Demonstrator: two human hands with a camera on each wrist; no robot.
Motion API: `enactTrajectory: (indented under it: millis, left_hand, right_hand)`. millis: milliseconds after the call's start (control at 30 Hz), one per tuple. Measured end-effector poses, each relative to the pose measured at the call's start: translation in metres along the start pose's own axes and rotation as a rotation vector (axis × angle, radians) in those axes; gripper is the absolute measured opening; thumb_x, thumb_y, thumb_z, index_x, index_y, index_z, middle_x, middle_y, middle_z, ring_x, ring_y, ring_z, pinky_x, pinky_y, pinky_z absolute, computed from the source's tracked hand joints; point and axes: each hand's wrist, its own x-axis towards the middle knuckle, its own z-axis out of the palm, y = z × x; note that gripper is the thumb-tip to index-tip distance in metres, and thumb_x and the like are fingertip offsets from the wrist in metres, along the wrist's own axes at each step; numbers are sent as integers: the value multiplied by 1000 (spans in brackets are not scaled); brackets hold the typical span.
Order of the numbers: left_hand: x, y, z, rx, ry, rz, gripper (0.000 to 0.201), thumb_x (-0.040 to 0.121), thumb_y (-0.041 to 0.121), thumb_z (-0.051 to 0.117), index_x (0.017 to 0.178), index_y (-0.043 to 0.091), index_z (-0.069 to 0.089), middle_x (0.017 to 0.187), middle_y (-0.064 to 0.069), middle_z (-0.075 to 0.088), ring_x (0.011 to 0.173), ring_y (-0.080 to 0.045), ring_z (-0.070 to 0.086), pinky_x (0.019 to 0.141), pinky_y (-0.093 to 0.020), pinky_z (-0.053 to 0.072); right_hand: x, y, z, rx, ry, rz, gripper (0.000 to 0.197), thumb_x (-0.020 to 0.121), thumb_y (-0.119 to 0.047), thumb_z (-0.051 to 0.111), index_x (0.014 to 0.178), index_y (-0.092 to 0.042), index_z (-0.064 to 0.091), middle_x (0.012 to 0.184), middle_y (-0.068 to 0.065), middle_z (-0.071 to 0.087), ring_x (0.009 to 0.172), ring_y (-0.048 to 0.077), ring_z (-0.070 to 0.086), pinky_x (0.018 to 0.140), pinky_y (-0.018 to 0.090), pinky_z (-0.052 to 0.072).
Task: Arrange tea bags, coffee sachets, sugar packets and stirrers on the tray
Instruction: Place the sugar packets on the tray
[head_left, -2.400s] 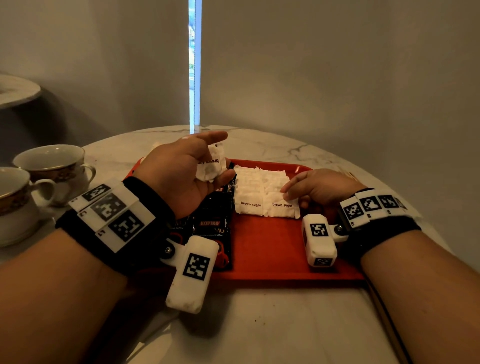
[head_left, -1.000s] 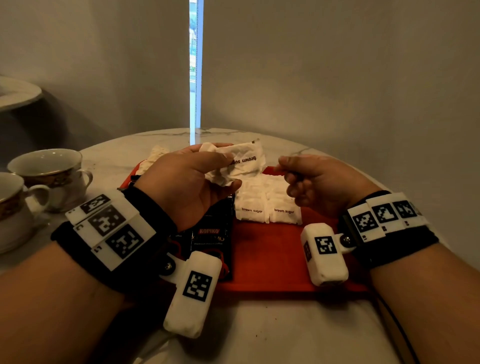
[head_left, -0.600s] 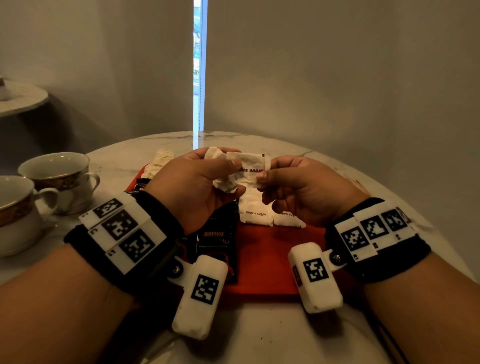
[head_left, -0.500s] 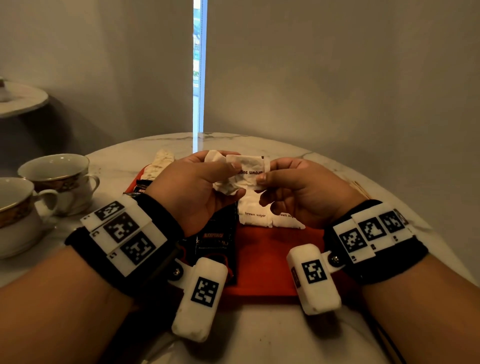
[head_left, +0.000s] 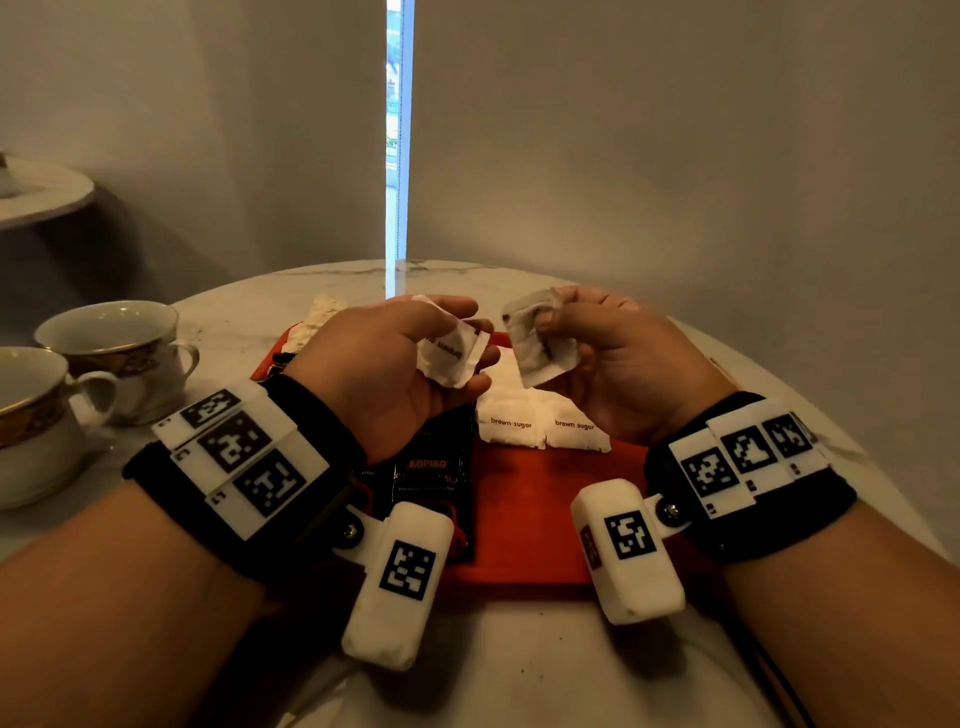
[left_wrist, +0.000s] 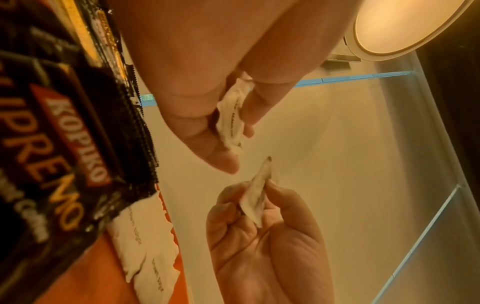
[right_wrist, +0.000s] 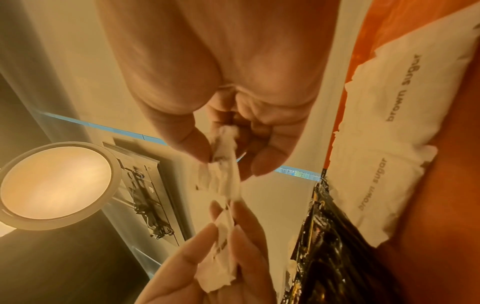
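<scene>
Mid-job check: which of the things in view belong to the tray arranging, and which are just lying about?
Belongs to the job:
- red tray
- brown sugar packets on the tray
- black Kopiko coffee sachets
- sugar packet pinched in the left hand
- sugar packet pinched in the right hand

Just lying about:
- two teacups left of the tray
- side table at far left

Head view is showing dim, warm room light; a narrow bright slit between the wall panels is glaring blue-white. Forearms are casting soft shadows onto the table. Wide-angle distortion is bowing the table edge and stretching the forearms at the lower corners. Both wrist views are rendering in a heavy orange cast. A round ceiling lamp is blooming in each. The coffee sachet nearest the lens is blurring, and frame edges are smearing.
</scene>
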Motion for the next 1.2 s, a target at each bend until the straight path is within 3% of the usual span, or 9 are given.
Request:
enactTrajectory:
  millis: [67,167,300,367,500,600,667,933,1200]
  left_hand:
    - [-1,-1,0,-8,-51,-12,25,88,9,57,109,6,69,119,-23,66,86,-28,70,62,-33,59]
    - [-2,-4,-1,77,-125,-1,53,72,20,70,122,3,65,115,-21,68,88,-26,68,65,-32,56]
    - [-4,-4,-1,108,-105,57,26,77,1,68,102,8,65,99,-15,73,83,-28,74,62,-33,59]
    - [-4,-4,1,73,-77,76,21,86,-6,61,103,6,61,103,-17,69,81,-28,73,61,-31,59]
    - [-3,-3,1,52,-93,82,25,80,-3,66,103,5,62,109,-22,66,90,-32,69,66,-34,60]
    - [-5,-2,1,93,-93,100,31,69,14,75,99,11,70,99,-14,73,87,-27,70,68,-36,60]
    - [-5,-1,1,99,-65,131,15,78,13,73,93,14,70,88,-8,73,80,-24,70,62,-33,59]
    - [-1,-1,3,68,-14,126,7,88,15,69,83,14,63,90,-11,68,70,-23,70,53,-29,55]
    - [-1,-3,2,63,-1,81,21,91,14,65,109,3,68,107,-20,69,84,-30,70,56,-30,58]
  right_hand:
    - [1,3,2,-47,-8,-9,13,88,3,57,99,3,63,87,17,69,73,24,67,65,33,58]
    - [0,6,5,-96,-4,-3,19,77,2,67,96,-1,67,89,17,71,80,30,69,70,41,55]
    - [0,8,8,-116,20,-17,28,64,-11,75,90,-4,67,80,14,69,70,26,63,61,34,49]
    - [-1,8,9,-149,39,-24,20,68,-12,75,86,-6,67,74,11,68,63,22,61,51,27,43]
    - [-2,7,7,-185,73,-34,4,81,-4,71,84,-6,69,74,11,69,62,22,59,53,30,41]
    - [-2,6,5,-250,56,-40,13,77,-11,74,88,-6,70,77,11,70,64,20,59,54,29,44]
    - [-3,5,6,-255,36,-44,13,76,-10,74,87,-6,70,78,12,70,63,19,59,54,30,44]
    - [-2,2,3,-176,52,-50,19,67,-14,72,82,-4,65,73,12,70,62,23,61,54,32,38]
    - [6,11,-3,-214,78,-12,15,85,7,64,85,-7,69,78,11,71,65,21,61,54,31,37]
